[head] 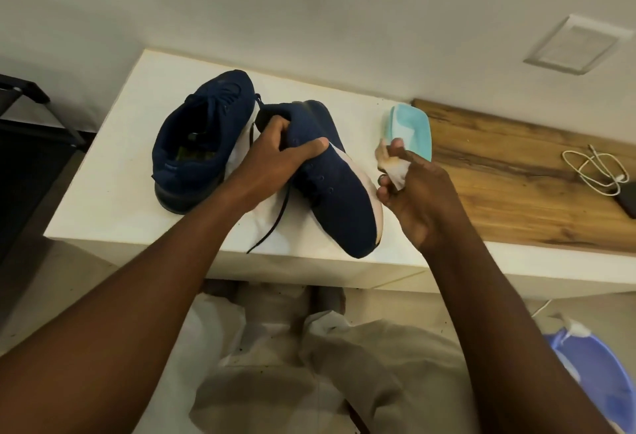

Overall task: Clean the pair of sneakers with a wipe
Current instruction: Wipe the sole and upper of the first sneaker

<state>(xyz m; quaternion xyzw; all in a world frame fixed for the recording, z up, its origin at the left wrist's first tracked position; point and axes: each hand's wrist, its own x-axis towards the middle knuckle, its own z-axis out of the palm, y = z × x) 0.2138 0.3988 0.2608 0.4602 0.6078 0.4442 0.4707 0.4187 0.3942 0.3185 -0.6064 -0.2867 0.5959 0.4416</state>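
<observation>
A soiled wipe (395, 168) is pinched in the curled right hand (418, 199) beside the pale sole (371, 192) of a tilted navy knit sneaker (339, 199), likely light and soft, which is gripped firmly at its collar by the left hand (275, 160) on a white table (117, 192), its mate (199, 137) set behind.

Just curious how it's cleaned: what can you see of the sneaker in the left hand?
The held sneaker is navy knit fabric with a white sole edge, eyelets and a dark lace dangling loose. It is tipped on its side at the white table's front edge, toe toward the person, sole facing right. The left hand grips its collar.
</observation>
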